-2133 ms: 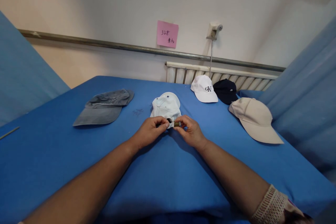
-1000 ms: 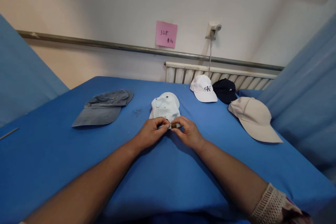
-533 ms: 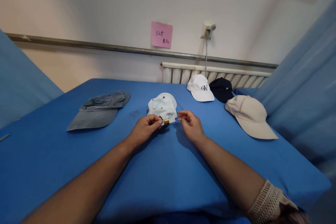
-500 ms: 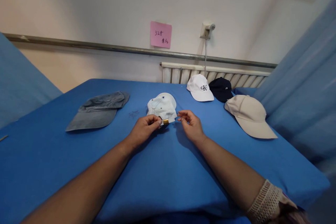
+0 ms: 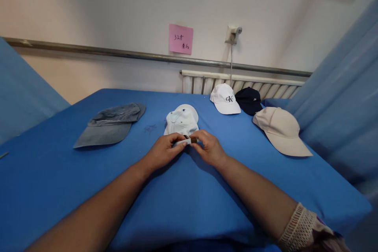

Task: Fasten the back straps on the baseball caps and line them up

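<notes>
Left hand [image 5: 161,151], right hand [image 5: 210,149] pinching strap [image 5: 188,141] of pale cap [image 5: 181,122] on blue-covered table [image 5: 165,204]

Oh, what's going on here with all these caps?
Someone has both hands on a pale cap lying on a blue cloth. The left hand pinches the cap's back strap; the right hand holds it near the brownish clasp. A grey cap lies to the left; a white cap, a dark cap and a beige cap sit to the right, untouched.
</notes>
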`<state>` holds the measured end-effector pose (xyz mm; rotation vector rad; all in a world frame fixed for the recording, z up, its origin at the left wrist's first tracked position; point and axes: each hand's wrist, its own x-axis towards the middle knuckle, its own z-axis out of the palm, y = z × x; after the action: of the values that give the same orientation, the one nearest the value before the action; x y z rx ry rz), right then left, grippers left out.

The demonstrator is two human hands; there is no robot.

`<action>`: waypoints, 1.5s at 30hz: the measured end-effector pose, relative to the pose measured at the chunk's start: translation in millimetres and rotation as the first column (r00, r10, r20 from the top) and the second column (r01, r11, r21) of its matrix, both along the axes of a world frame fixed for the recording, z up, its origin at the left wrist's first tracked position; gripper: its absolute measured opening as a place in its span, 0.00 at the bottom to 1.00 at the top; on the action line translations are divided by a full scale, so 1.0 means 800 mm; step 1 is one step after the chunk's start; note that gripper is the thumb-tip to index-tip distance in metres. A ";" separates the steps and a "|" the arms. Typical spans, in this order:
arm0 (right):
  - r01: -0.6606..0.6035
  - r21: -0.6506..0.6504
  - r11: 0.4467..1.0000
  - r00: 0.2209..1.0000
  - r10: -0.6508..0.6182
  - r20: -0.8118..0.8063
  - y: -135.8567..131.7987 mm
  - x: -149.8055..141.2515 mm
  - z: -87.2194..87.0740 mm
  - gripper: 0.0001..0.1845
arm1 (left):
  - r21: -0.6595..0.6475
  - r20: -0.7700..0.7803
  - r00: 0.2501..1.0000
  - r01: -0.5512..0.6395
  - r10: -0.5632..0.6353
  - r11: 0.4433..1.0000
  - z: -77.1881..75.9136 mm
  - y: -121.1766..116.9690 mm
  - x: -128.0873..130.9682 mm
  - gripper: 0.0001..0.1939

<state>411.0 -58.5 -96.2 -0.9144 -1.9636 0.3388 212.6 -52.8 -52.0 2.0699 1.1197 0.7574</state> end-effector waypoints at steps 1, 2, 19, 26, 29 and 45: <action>0.020 0.001 1.000 1.000 -0.020 -0.005 0.001 0.002 -0.001 0.11 | 0.012 -0.029 1.000 0.007 -0.007 1.000 0.003 0.000 -0.002 0.16; 0.037 0.001 0.999 0.999 -0.037 -0.007 0.002 0.003 -0.001 0.11 | 0.020 -0.050 0.999 0.009 -0.008 1.000 0.005 0.000 -0.003 0.15; -0.005 0.008 1.000 0.994 0.004 0.113 -0.004 -0.002 0.005 0.07 | 0.017 -0.002 1.000 -0.024 0.024 1.000 -0.001 -0.007 0.007 0.11; 0.090 0.024 0.996 0.993 -0.091 0.075 -0.003 0.000 0.005 0.06 | 0.174 -0.114 0.993 -0.022 0.042 0.985 0.007 -0.005 -0.002 0.14; 0.120 0.017 0.993 0.992 -0.121 0.041 -0.003 0.003 0.004 0.07 | 0.248 -0.211 0.975 -0.016 0.070 0.969 0.004 0.001 -0.010 0.15; 0.109 0.055 0.993 0.984 -0.100 -0.147 -0.005 0.006 0.007 0.07 | 0.358 -0.067 0.996 -0.036 0.064 0.933 0.014 -0.006 -0.010 0.12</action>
<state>416.1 -62.2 -90.7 -0.9231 -1.7777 0.2739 204.6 -57.4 -40.7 2.3960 1.1480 0.9729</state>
